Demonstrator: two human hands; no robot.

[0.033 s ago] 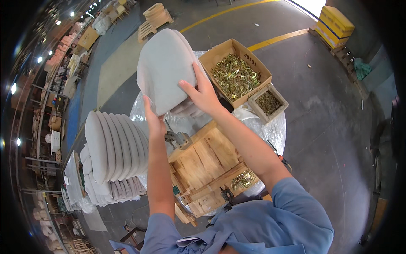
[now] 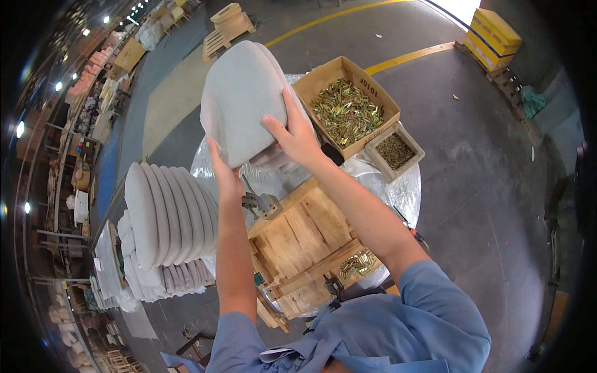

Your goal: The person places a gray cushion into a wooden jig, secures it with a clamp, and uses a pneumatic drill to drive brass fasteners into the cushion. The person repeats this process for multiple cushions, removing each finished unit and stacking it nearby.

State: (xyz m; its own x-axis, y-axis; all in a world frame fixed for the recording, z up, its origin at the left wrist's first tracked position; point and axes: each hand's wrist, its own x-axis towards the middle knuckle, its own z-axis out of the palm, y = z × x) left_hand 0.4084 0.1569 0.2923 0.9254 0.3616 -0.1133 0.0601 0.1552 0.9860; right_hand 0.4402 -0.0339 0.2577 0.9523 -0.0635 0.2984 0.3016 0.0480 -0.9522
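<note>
Over a foil-wrapped table [image 2: 398, 193], both hands, left hand [image 2: 225, 174] and right hand [image 2: 297, 135], grip a grey, seemingly padded cushion [image 2: 242, 99].

Bright even daylight, glare at a top-right opening [image 2: 461, 7], ceiling lamps [image 2: 20, 129] left, heavy fisheye bending, dark rim

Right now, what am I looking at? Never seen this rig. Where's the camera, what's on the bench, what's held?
No machine here: a person in a blue shirt works bare-handed. The one picture comes from a fisheye camera on their head, looking down, so straight edges bend. The left hand and right hand together hold up a grey padded cushion. Below is a round table wrapped in plastic film, carrying a wooden jig, a cardboard box of brass-coloured hardware and a smaller box of screws. A stack of similar cushions stands to the left.
</note>
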